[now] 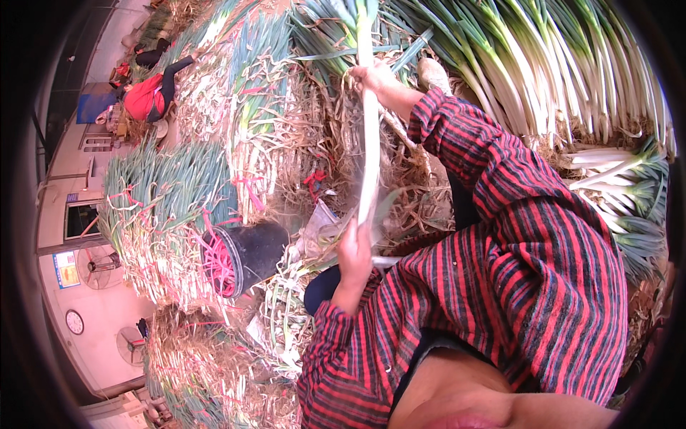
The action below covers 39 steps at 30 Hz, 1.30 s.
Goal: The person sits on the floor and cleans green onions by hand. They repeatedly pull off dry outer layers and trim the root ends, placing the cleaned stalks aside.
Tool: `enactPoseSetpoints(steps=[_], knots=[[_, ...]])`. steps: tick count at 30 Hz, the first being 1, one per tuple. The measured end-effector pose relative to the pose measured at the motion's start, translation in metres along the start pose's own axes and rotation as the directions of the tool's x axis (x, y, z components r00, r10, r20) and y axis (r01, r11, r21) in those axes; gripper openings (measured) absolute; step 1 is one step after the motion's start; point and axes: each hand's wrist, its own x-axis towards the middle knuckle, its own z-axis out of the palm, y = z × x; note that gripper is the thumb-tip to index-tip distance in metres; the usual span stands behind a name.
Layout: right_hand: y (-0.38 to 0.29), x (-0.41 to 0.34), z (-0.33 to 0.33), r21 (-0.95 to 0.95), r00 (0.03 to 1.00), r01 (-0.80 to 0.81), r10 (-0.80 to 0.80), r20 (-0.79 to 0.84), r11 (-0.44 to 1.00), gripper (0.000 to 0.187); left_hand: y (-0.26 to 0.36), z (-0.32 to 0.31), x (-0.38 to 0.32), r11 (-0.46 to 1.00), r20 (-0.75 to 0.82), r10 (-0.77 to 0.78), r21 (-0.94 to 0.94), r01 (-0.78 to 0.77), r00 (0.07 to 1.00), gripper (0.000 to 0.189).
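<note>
A long Welsh onion [370,145] runs up and down in front of me, its green leaves at the top and its white shaft bare. My right hand [378,83] is closed around the upper part of the shaft. Lower down, my left hand [355,249] is closed at the lower end of the shaft; a blurred strip of green leaf [387,206] shows beside it. The root end is hidden by my left hand. Under the onion lie dry leaves and peelings [412,198].
Cleaned onions [536,91] lie in rows at the upper right, with more [605,166] below. Untrimmed bundles [171,193] are stacked at left. A black bucket [257,252] of pink ties lies tipped over. A person in red [143,98] works farther off, beside another person in dark clothes [151,55].
</note>
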Motion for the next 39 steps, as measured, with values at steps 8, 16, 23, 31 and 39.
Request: enactPoseSetpoints(steps=[8,16,23,31,39], knots=[[-0.124,0.004,-0.077,-0.360,0.838,0.467,-0.534,-0.110,0.808,0.018,-0.102,-0.173,-0.101,0.262,-0.539,-0.427,0.695,0.670,0.726,0.038],[-0.192,-0.116,-0.259,-0.446,0.599,0.557,-0.711,-0.369,0.701,0.027,-0.195,-0.170,-0.047,0.655,-0.295,-0.319,0.619,0.434,0.901,0.039],[-0.157,-0.172,-0.494,-0.464,0.126,0.509,-0.596,-0.793,0.725,0.054,-0.213,-0.023,0.053,0.879,0.345,-0.369,0.430,0.203,0.863,0.031],[-0.083,-0.302,-0.702,-0.847,0.802,-0.513,-0.429,-0.415,-0.140,0.052,-0.156,0.076,0.125,0.779,0.522,-0.471,-0.132,0.613,0.711,0.042],[-0.095,-0.321,-0.714,-0.720,0.512,-0.638,-0.548,-0.661,0.272,0.066,-0.124,0.174,0.184,0.385,0.444,-0.596,-0.573,0.723,0.669,0.033]])
